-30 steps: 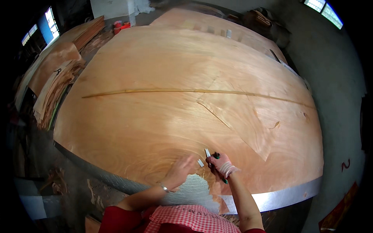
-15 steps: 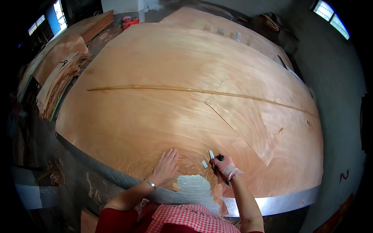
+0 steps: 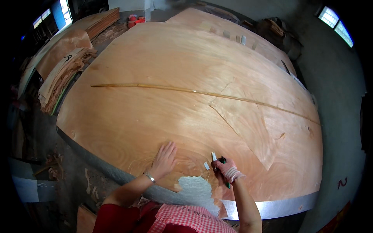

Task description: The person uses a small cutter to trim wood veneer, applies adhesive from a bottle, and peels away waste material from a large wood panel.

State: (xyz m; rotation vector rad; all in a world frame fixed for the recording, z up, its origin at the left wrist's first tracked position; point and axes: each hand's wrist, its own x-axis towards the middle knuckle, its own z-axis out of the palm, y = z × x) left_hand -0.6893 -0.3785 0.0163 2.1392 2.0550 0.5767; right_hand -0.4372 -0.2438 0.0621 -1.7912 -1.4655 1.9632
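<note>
A large, thin wood veneer sheet (image 3: 147, 116) covers the table in front of me. My left hand (image 3: 164, 160) is bare and lies flat on its near part, fingers stretched out. To its right, my right hand (image 3: 226, 169), in a pink and white glove, is closed around a green and black utility knife (image 3: 227, 185), with a pale strip showing beyond the fingers. A small white piece (image 3: 206, 166) lies on the veneer just left of this hand. Between my forearms, the veneer's ragged near edge leaves grey metal tabletop (image 3: 196, 190) bare.
A long thin bamboo stick (image 3: 167, 87) lies across the veneer. A creased, overlapping veneer patch (image 3: 244, 124) is right of centre. Stacked veneer sheets (image 3: 64, 79) stand at the left, with red containers (image 3: 135, 20) behind. A grey wall (image 3: 338, 116) bounds the right side.
The whole view has shifted slightly. My left hand stays flat on the veneer, and my right hand keeps its grip on the knife at nearly the same place.
</note>
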